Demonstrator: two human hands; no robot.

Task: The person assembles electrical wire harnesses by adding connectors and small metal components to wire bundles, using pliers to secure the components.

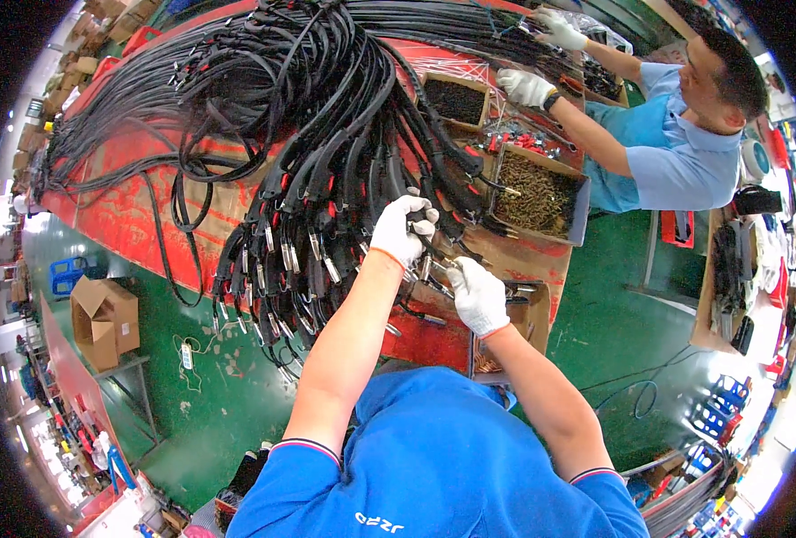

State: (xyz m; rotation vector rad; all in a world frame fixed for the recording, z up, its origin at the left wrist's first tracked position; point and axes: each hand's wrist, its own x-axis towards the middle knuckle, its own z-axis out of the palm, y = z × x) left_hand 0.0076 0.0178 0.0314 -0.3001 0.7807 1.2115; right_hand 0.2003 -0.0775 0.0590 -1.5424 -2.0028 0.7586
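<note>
My left hand (pixel 405 229), in a white glove, is closed around the black neck of a welding torch (pixel 427 240) near the table's front edge. To its right, my gloved right hand (pixel 478 296) pinches at the torch's front end; any small part between those fingertips is too small to make out. Beside my left hand hangs a thick bundle of similar welding torches (pixel 330 211) with black handles, red triggers and silver nozzles, several tips reaching past the table edge. An open box (pixel 530 314) with copper-coloured parts stands just beyond my right wrist, partly hidden by it.
Black cables (pixel 263 81) cover much of the red table (pixel 129 229). Boxes of brass fittings (pixel 534 193) and dark small parts (pixel 456 100) stand at the right. Across there, a co-worker (pixel 667 134) in white gloves handles cables. A cardboard box (pixel 104 323) stands left.
</note>
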